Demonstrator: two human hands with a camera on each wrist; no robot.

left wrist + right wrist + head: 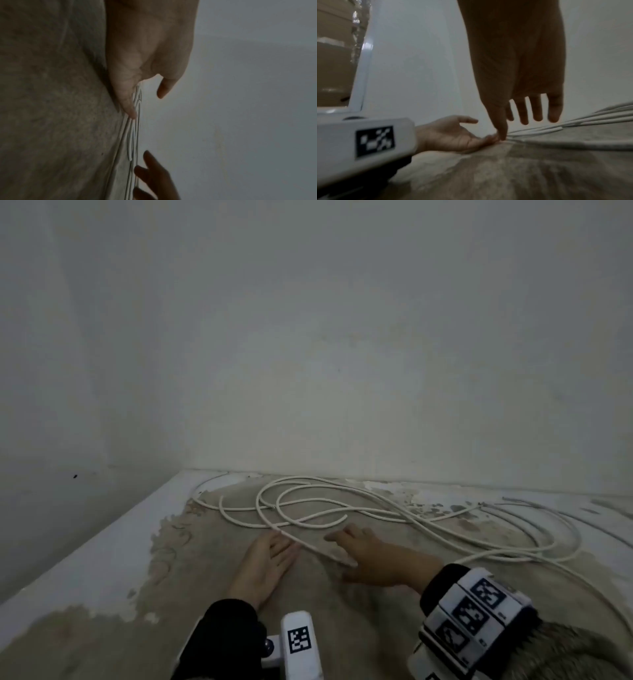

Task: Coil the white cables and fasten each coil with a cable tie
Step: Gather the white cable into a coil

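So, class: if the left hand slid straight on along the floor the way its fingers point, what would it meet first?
The left hand lies palm up, fingers aimed at the wall. First in line is the nearest strand of white cable, apparently already at its fingertips; further loops lie beyond.

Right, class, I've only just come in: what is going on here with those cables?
A person is reaching with both bare hands toward loose white cables sprawled over a worn floor by a wall. The left hand lies palm up, its fingers at a strand. The right hand hovers palm down with fingers spread, one fingertip touching near the same strand. Neither hand has gripped anything. No cable looks coiled neatly, and no cable tie is visible.
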